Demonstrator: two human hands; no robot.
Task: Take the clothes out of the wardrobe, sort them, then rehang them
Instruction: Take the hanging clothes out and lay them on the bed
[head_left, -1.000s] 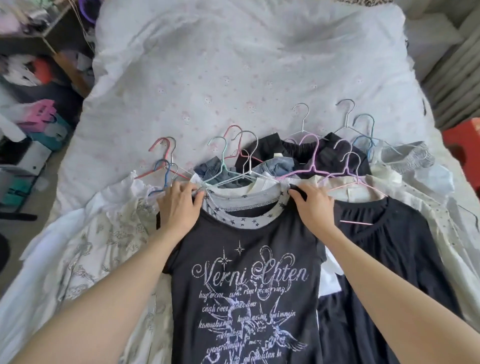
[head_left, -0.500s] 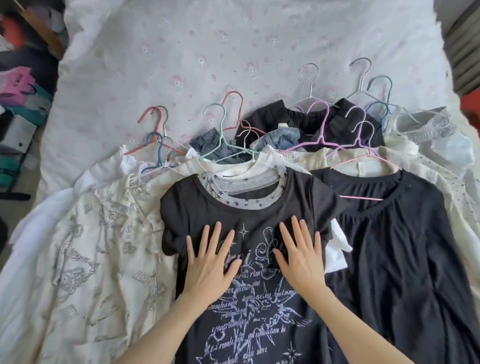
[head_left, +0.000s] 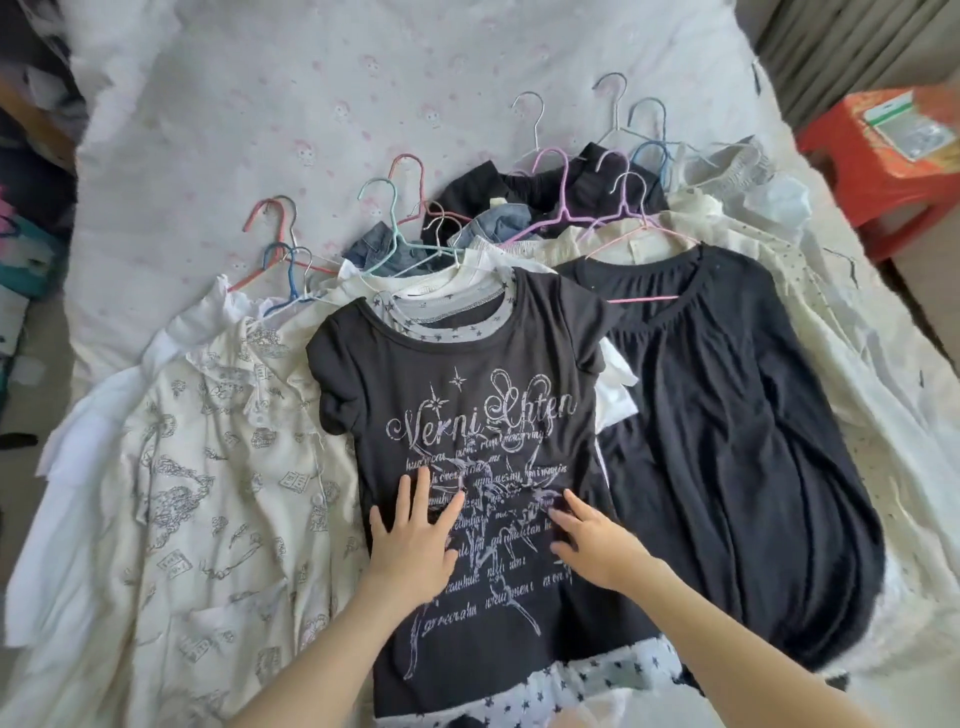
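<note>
We see a black printed T-shirt (head_left: 467, 415) lying flat in the lower centre of the frame, on top of the other clothes spread over a white bedspread (head_left: 311, 104). Our left hand (head_left: 413, 540) lies palm down on the print with its fingers straight and spread apart. Our right hand (head_left: 597, 545) rests just beside it on the same shirt, fingers slightly bent and apart, the tips touching the cloth; neither hand grips anything.

To the left of the T-shirt lies a cream patterned shirt (head_left: 208, 493), partly under it. To the right lies a plain black dress (head_left: 727, 441) on a pink hanger (head_left: 644, 299), and beyond it, at the right edge, pale cream garments (head_left: 831, 312). Above the T-shirt's star-trimmed collar, in the middle of the frame, coloured wire hanger hooks (head_left: 405, 171) fan out over denim pieces (head_left: 384, 249) and a black garment (head_left: 478, 192). A red stool (head_left: 872, 156) stands in the upper right corner.
</note>
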